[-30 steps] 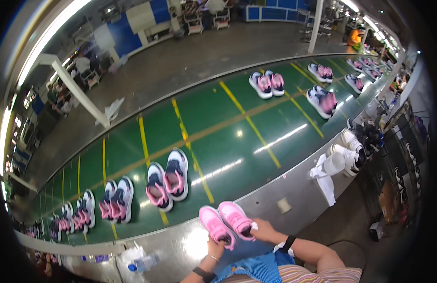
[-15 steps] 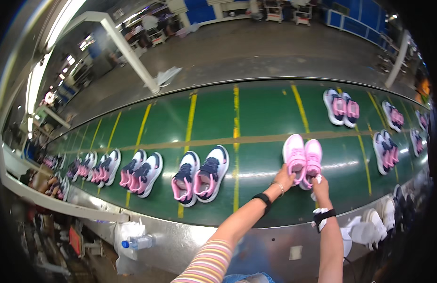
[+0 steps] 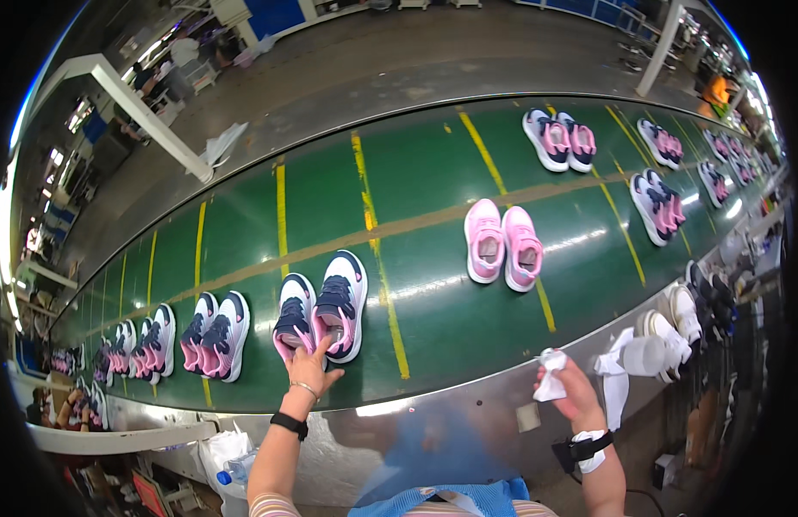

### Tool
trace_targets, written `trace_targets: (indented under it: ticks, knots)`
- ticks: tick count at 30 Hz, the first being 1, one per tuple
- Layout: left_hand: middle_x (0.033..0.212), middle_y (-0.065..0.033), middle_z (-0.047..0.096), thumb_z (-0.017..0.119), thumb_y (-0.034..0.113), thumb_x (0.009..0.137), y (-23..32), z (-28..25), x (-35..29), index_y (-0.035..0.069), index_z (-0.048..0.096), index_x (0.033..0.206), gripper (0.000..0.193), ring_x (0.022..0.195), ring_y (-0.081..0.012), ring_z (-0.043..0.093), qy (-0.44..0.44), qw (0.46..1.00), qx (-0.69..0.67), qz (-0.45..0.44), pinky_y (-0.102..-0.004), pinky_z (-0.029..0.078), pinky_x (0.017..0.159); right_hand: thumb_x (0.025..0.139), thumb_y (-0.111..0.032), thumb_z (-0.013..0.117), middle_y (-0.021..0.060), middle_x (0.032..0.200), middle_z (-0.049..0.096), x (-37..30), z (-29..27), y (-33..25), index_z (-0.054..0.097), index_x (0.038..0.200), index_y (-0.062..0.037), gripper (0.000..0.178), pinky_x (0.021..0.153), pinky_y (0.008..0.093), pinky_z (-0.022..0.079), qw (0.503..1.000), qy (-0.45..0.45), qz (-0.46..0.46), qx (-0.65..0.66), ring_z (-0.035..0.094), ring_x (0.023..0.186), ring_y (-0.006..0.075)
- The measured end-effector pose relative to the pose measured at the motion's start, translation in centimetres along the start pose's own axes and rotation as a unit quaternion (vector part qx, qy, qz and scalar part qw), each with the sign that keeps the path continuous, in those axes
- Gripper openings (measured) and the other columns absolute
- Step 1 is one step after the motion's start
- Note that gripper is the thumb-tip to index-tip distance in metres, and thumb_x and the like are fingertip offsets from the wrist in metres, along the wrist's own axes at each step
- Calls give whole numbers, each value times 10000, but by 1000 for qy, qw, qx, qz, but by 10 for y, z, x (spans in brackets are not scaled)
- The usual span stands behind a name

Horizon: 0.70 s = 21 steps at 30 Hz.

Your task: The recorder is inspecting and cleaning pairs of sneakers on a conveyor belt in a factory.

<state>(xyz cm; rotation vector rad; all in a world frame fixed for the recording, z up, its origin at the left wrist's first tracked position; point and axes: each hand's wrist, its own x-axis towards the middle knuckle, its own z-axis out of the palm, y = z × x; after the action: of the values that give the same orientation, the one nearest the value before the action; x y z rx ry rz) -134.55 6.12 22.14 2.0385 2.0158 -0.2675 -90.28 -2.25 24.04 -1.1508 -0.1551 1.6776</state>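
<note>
My left hand [image 3: 308,369] reaches over the near edge of the green conveyor belt [image 3: 433,327], at the heels of a pair of white, navy and pink sneakers. Its fingertips touch the left sneaker [image 3: 294,314] and the right sneaker [image 3: 340,302]; the thumb sticks out to the side. In front of the belt's edge, my right hand [image 3: 575,395] pinches a crumpled white cloth [image 3: 551,379]. Between the hands, farther in, a pink sneaker [image 3: 484,241] and its mate [image 3: 522,250] stand on the belt with nobody touching them.
More sneaker pairs line the belt to the left [image 3: 215,336] and right [image 3: 558,138]. White shoes [image 3: 664,336] sit by the near edge at right, beside a white roll [image 3: 642,356]. A blue-capped bottle [image 3: 235,472] stands low at left. A white frame post [image 3: 149,116] rises beyond the belt.
Both hands have let go of the pink sneakers. The left hand has moved left to the navy and white pair; the right has drawn back off the belt with the cloth. The view has shifted.
</note>
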Motion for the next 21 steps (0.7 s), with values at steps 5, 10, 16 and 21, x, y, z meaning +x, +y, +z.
trace_targets:
  ticks: [5,10,16,21]
  knots:
    - [928,-215,502,712,367,631,-19,12,5,126,569,958,431,746,-353,563,49,996,-51,54,-405,469,637,724,72,505,125,952,537,-39,-16,38,470,1119,28,399,800,349,459,993,55,-57,-91,555,879,230]
    - [833,-172,501,715,329,612,10,-15,-95,97,579,860,365,701,-326,543,72,985,-103,120,-411,452,581,688,106,478,151,936,540,-43,-50,44,539,1004,-15,344,801,357,412,690,195,-347,-604,530,902,309]
    - [791,-154,472,713,238,604,52,18,-190,126,581,852,303,714,-326,517,11,978,-125,166,-406,437,587,666,3,593,173,1122,401,-37,-70,37,534,1051,-88,401,915,402,319,564,185,-281,-754,375,1064,370]
    - [965,-196,459,670,138,657,54,22,-220,107,516,1066,438,867,-349,491,13,956,-251,153,-396,435,728,641,-64,673,162,1102,456,-67,6,59,527,1090,-72,472,877,373,377,687,128,-297,-651,465,1002,300]
